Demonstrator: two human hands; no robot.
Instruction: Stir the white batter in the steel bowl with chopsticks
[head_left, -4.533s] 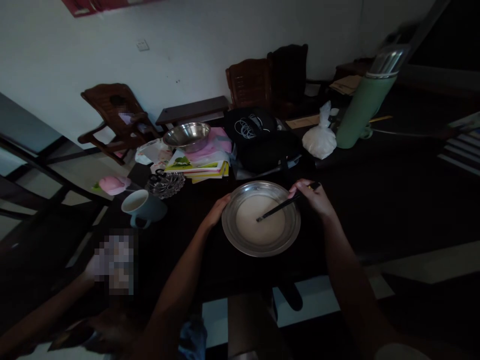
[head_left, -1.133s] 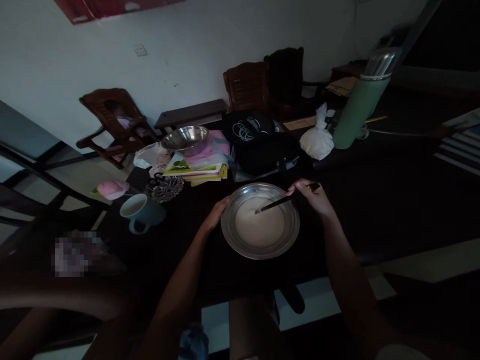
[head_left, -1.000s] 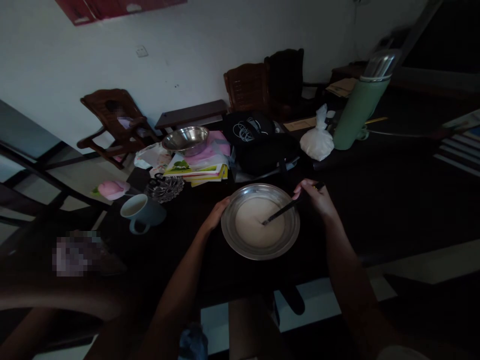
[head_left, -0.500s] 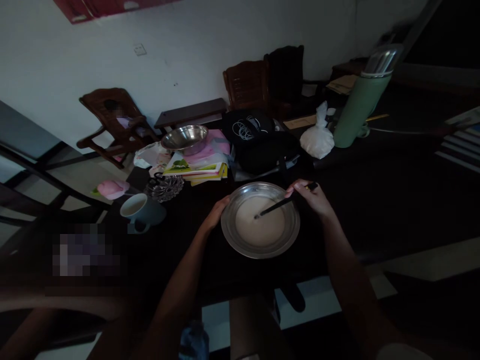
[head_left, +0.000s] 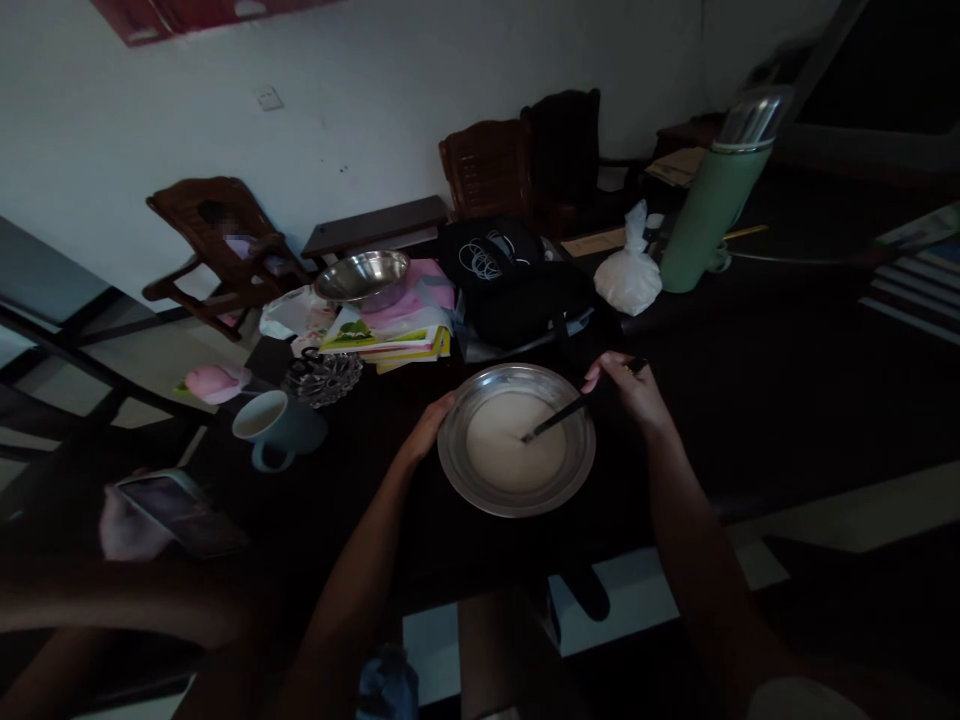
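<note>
A steel basin [head_left: 455,475] stands on the dark table, with a pale, milky batter [head_left: 510,460] in its bottom. My left hand [head_left: 430,428] grips the basin's left rim, its thumb side against the metal. Above the right rim, my right hand [head_left: 624,385] is closed around dark chopsticks [head_left: 564,412]. They slant down to the left, and their tips dip into the batter near the middle. The upper ends poke out behind my fingers.
At left, another person's hand [head_left: 131,525] holds a phone [head_left: 184,510]. Nearby are a blue mug [head_left: 289,430] and glass dish [head_left: 330,380]. Behind stand an empty steel bowl [head_left: 364,280], black bag [head_left: 517,295], tied white bag [head_left: 630,275] and green thermos [head_left: 709,215].
The chopstick tips have moved slightly right through the batter, and my right hand has shifted a little right. My left hand stays on the rim. The whole view has shifted slightly.
</note>
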